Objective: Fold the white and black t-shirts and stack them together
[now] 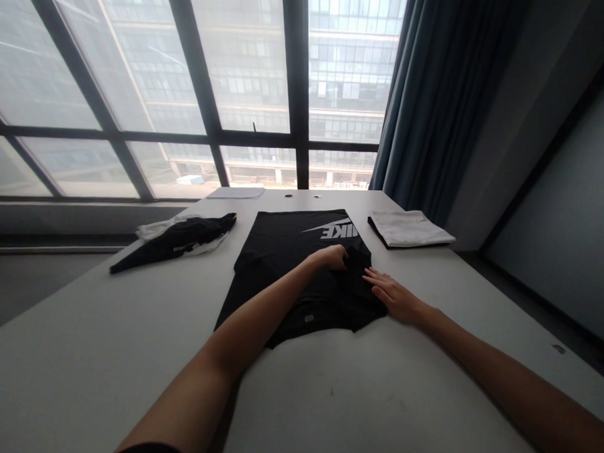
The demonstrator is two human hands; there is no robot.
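A black T-shirt [286,242] with a white logo lies spread on the white table [325,394], its right sleeve folded inward. My left hand [333,257] reaches across the shirt's middle, fingers curled and pinching a fold of the black fabric. My right hand [392,294] lies flat on the shirt's right edge, fingers stretched out and pressing the cloth down. Both forearms cross the near part of the table.
A crumpled pile of black and white clothes [181,238] sits at the left. A folded white garment [406,229] lies at the far right. A sheet of paper [236,192] rests at the far edge by the window. A dark curtain [437,105] hangs right.
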